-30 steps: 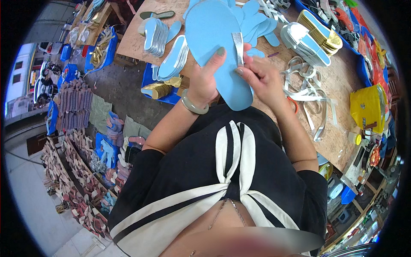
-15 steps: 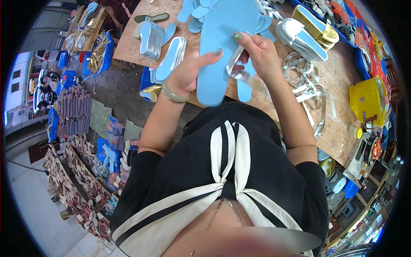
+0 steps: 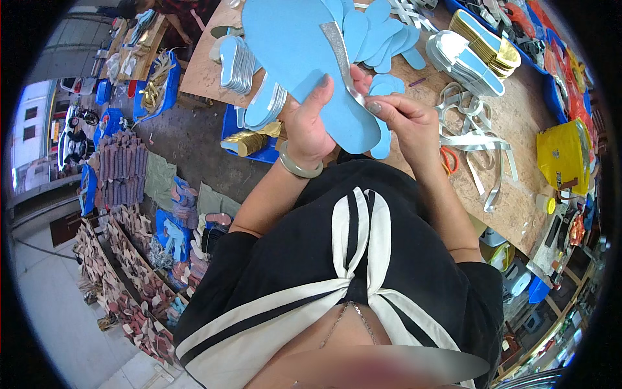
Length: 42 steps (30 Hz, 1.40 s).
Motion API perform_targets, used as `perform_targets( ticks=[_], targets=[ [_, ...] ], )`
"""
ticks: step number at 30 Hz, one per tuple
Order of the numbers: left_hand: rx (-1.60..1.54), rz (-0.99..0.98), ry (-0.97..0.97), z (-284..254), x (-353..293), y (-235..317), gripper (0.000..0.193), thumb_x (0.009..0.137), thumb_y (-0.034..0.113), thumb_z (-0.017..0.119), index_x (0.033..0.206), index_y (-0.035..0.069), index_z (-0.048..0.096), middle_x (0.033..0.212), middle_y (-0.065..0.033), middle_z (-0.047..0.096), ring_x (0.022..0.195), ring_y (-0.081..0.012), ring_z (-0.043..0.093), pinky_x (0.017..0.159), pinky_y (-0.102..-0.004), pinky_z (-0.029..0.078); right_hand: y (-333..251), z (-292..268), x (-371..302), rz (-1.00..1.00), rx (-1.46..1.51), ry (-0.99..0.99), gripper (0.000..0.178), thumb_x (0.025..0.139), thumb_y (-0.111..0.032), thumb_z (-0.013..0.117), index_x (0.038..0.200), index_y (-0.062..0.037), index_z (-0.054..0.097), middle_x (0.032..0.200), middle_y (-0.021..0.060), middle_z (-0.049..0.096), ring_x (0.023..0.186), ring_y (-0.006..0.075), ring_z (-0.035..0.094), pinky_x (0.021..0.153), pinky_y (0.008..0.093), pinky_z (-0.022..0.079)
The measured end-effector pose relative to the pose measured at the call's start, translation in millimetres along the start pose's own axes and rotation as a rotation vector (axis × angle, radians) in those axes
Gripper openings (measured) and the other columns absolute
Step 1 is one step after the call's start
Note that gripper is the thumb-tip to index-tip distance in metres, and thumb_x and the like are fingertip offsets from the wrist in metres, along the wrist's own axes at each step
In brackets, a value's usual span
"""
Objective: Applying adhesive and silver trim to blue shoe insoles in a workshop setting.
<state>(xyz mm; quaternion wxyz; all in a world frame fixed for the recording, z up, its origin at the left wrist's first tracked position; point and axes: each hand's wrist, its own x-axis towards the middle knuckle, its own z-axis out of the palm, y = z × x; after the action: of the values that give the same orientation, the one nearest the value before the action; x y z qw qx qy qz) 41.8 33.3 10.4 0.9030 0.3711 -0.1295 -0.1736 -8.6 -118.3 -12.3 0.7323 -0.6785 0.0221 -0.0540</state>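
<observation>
A light blue insole (image 3: 285, 55), large in the view, is held up over the table's near edge. My left hand (image 3: 308, 129) grips it, thumb on top and fingers reaching beneath to its right edge. Along that edge runs a shiny silver strip (image 3: 338, 52), its upper part lying on the blue face. Thumb and forefinger of my right hand (image 3: 413, 123) pinch the strip's lower part at the insole's edge. Behind lie loose blue insoles (image 3: 376, 35). Stacked silver-edged insoles (image 3: 236, 65) stand left of the held one.
Loose silver strips (image 3: 479, 141) lie to the right, near orange-handled scissors (image 3: 448, 159). Gold-edged (image 3: 483, 42) and silver-edged bundles (image 3: 465, 63) sit at the far right. A yellow bag (image 3: 562, 155) rests at the right edge. A blue bin (image 3: 230, 139) is below the table's left side.
The insole has tilted, its upper end swinging left and its lower end right. My right hand has moved down along the edge; the strip now lies against the insole. The scissors have come into sight.
</observation>
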Motion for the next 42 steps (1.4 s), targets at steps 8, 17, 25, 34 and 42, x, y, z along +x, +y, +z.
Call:
perform_targets(
  ticks=[8,17,25,34,42],
  targets=[
    [0.267,0.031,0.030,6.6,-6.6,2.1,0.041,0.093,0.026,0.053,0.121,-0.002,0.043,0.106,-0.0177,0.058,0.102,-0.0271,0.058,0.095,-0.0455,0.044,-5.0,6.3,-4.3,-0.116,-0.060,0.010,0.014,0.081,-0.011,0.068,0.090,-0.0009,0.070,0.073,0.0024,0.063,0.065,0.0080,0.053,0.057,0.0227,0.042],
    [0.054,0.044,0.314,5.2,-6.8,-8.1,0.042,0.088,0.011,0.060,0.123,-0.001,0.040,0.105,-0.0185,0.060,0.101,-0.0297,0.059,0.089,-0.0426,0.048,-8.4,15.4,19.7,-0.086,0.001,-0.068,0.019,0.081,-0.015,0.068,0.093,-0.0001,0.069,0.080,0.0036,0.066,0.070,0.0073,0.056,0.063,0.0226,0.046],
    [0.013,0.187,0.229,15.9,-18.8,26.3,0.031,0.089,0.015,0.060,0.114,0.000,0.048,0.087,-0.0133,0.061,0.087,-0.0289,0.063,0.079,-0.0402,0.052,-25.5,16.9,-11.5,-0.156,-0.031,-0.031,0.014,0.082,-0.011,0.068,0.093,-0.0031,0.071,0.079,0.0063,0.067,0.070,0.0094,0.059,0.063,0.0221,0.045],
    [0.547,0.196,0.027,6.4,-11.4,29.6,0.038,0.089,0.019,0.061,0.117,-0.001,0.044,0.099,-0.0112,0.059,0.089,-0.0203,0.059,0.080,-0.0362,0.049,-30.8,11.6,-5.7,-0.362,-0.575,-0.074,0.014,0.081,-0.015,0.067,0.086,-0.0023,0.068,0.076,0.0076,0.066,0.064,0.0184,0.061,0.059,0.0264,0.048],
    [1.921,0.975,-0.431,6.8,34.4,72.1,0.039,0.083,0.022,0.067,0.113,0.002,0.052,0.112,-0.0148,0.055,0.093,-0.0266,0.059,0.076,-0.0407,0.048,-71.5,-20.5,34.2,-0.864,-1.017,-0.253,0.018,0.078,-0.020,0.069,0.090,-0.0071,0.068,0.070,0.0059,0.064,0.059,0.0242,0.060,0.052,0.0304,0.047]
  ],
)
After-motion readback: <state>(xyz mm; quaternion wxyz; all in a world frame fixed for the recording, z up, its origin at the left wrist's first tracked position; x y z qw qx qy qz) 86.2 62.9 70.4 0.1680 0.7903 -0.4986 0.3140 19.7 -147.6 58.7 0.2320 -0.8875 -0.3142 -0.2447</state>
